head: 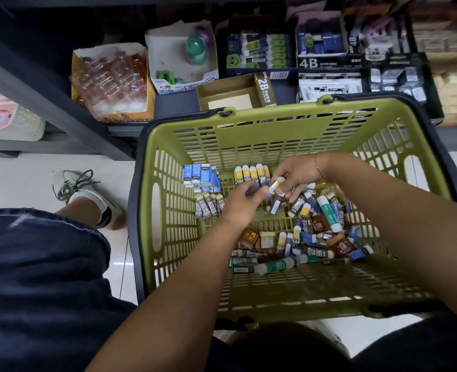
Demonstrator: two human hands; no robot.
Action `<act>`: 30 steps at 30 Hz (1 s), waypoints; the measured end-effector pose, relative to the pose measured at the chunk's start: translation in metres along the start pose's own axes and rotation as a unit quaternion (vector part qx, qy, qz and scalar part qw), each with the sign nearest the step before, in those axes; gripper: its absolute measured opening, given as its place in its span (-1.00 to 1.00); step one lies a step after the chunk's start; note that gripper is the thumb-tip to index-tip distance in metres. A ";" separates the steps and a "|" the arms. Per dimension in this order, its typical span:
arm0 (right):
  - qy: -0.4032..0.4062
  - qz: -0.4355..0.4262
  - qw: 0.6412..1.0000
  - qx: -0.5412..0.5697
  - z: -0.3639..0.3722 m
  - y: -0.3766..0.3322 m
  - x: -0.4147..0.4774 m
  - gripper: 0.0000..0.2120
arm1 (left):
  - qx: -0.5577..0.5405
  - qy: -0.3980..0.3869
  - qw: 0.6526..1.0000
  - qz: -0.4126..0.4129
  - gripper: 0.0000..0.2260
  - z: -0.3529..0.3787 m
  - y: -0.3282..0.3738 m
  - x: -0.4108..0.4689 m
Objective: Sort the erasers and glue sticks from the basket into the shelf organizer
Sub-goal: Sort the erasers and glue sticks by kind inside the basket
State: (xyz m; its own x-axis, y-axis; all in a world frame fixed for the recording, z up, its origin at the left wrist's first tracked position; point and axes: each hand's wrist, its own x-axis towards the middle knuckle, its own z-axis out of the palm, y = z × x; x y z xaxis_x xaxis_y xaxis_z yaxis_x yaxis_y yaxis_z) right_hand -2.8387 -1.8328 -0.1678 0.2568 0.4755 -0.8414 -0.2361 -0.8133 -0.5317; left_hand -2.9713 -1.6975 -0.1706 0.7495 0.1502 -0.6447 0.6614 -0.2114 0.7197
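Erasers (313,237) and glue sticks (326,213) lie jumbled in the basket (275,108), towards its right side, with tidy rows (251,174) standing by its far wall. Over the basket's middle, the right hand (297,175) pinches a yellow-and-blue eraser (277,185). The left hand (240,204), just beside it, has its fingers curled, round what I cannot tell. A fumbled handover might drop the eraser onto the rows and topple them.

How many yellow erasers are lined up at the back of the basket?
5 yellow erasers, side by side at the back of the basket; the right hand may hide more.
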 end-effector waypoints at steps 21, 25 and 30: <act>0.402 -0.013 0.882 0.246 0.040 0.023 0.055 -0.83 | -0.143 0.269 0.947 -0.101 -0.78 0.018 -0.012 0.054; 0.406 -0.009 0.882 0.241 0.039 0.023 0.053 -0.83 | -0.078 0.269 0.956 -0.088 -0.76 0.018 -0.011 0.059; 0.365 -0.018 0.925 0.107 0.042 0.023 0.046 -0.80 | 0.003 0.248 0.967 -0.059 -0.59 0.020 -0.010 0.057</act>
State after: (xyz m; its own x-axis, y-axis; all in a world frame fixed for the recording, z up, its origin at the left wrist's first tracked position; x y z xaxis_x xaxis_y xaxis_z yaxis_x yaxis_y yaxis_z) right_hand -2.8721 -1.8154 -0.2228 0.8142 0.0844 -0.5744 -0.3751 -0.6787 -0.6314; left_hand -2.9357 -1.7063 -0.2199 0.5913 0.6176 -0.5186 0.7443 -0.1703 0.6458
